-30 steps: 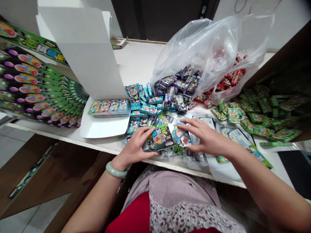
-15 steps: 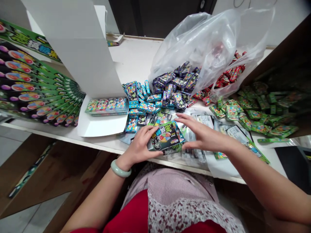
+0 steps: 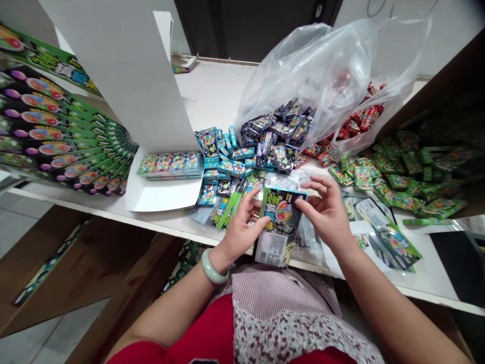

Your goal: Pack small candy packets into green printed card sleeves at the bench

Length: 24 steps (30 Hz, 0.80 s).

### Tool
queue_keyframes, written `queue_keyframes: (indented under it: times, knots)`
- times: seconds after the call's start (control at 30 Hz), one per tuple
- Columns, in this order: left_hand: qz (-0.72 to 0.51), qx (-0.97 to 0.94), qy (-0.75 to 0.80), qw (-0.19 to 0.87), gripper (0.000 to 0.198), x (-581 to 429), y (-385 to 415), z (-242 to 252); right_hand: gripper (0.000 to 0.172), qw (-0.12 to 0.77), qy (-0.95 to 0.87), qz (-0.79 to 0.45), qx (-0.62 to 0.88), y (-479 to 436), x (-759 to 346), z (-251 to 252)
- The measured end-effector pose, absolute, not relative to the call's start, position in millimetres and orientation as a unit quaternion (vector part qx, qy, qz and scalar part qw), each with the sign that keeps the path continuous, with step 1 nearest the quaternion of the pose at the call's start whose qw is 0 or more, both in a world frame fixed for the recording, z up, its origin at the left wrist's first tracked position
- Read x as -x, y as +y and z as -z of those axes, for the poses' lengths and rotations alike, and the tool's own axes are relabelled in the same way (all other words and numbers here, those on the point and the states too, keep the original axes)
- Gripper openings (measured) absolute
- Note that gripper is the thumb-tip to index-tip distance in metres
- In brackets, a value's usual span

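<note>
A black and green printed candy packet (image 3: 278,230) is held upright between my hands at the table's front edge, its front facing me. My left hand (image 3: 244,225), with a pale green bangle on its wrist, grips the left side, thumb on the front and fingers behind. At the upper right corner my right hand (image 3: 328,215) pinches the edge between thumb and finger. A strip of blue shows along the packet's top; what is inside is hidden. Beneath and left lie several flat printed packets (image 3: 227,207).
Blue boxes (image 3: 231,167), purple boxes (image 3: 284,124), red boxes (image 3: 366,119) and green boxes (image 3: 397,177) lie in heaps behind. A clear plastic bag (image 3: 303,60) stands over some. At left, an open white carton (image 3: 162,197) holds rows of small boxes beside fanned green display cards (image 3: 68,131).
The packet has turned from lying flat to upright and come toward me. My left hand has moved right with it, and my right hand has closed on its upper corner.
</note>
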<state>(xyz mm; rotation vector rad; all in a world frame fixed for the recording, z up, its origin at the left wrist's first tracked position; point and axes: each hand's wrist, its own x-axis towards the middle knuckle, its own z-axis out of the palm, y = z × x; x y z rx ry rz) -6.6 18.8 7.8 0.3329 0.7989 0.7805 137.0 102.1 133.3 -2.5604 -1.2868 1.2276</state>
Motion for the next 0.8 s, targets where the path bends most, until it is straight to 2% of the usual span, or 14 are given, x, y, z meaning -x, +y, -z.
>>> queue_keyframes:
  times: [0.1,0.23,0.3,0.43,0.6,0.7,0.73,0.8]
  knots:
    - [-0.348,-0.142,0.296,0.878,0.073,4,9,-11,0.039,0.043,-0.364,-0.358,0.859,79,-138,-136]
    - [-0.342,-0.118,0.233,0.903,0.069,5,5,-8,0.03,0.014,-0.369,-0.329,0.869,56,-138,-139]
    - [-0.358,-0.097,0.264,0.89,0.056,3,10,-8,0.026,-0.032,-0.406,-0.351,0.843,57,-139,-142]
    - [-0.384,-0.08,0.379,0.838,0.012,-4,28,-12,0.022,-0.067,-0.441,-0.397,0.802,69,-142,-147]
    - [-0.397,-0.053,0.385,0.831,0.01,-7,38,-11,0.014,-0.018,-0.393,-0.394,0.831,79,-138,-141]
    - [-0.383,-0.027,0.385,0.839,0.032,-6,36,-2,0.025,0.027,-0.33,-0.414,0.848,81,-134,-134]
    - [-0.379,-0.03,0.383,0.842,0.032,-5,36,1,0.024,0.027,-0.335,-0.419,0.843,82,-133,-132]
    - [-0.377,-0.052,0.368,0.848,0.02,-2,36,5,0.015,0.011,-0.369,-0.429,0.825,87,-131,-132]
